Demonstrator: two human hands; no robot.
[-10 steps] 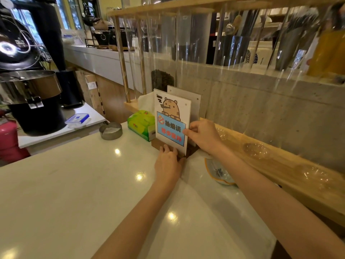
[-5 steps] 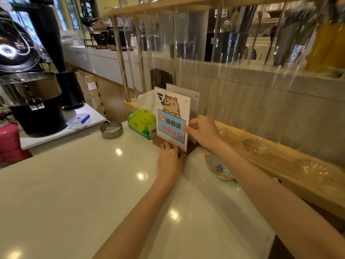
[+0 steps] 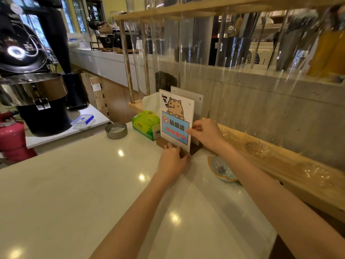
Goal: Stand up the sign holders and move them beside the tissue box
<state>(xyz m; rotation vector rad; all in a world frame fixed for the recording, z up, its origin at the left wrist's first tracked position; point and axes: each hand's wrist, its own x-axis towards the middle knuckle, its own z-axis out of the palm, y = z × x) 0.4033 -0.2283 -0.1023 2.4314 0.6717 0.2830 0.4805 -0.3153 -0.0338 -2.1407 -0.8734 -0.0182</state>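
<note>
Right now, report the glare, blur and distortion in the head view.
Head view: round ceiling-light glare spots dot the glossy white counter; streaky reflections smear the clear tubes above; wide-angle bending curves the wooden ledge and the frame edges. The front sign holder, the left hand and the right hand look sharp; the tissue box is slightly soft.

sign holder (image 3: 175,120) upright, both hands steadying, tissue box (image 3: 145,124) beside

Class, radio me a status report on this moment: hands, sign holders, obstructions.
Left hand on wooden base. Right hand pinching front sign holder, upright beside tissue box. Nothing obstructing.
</note>
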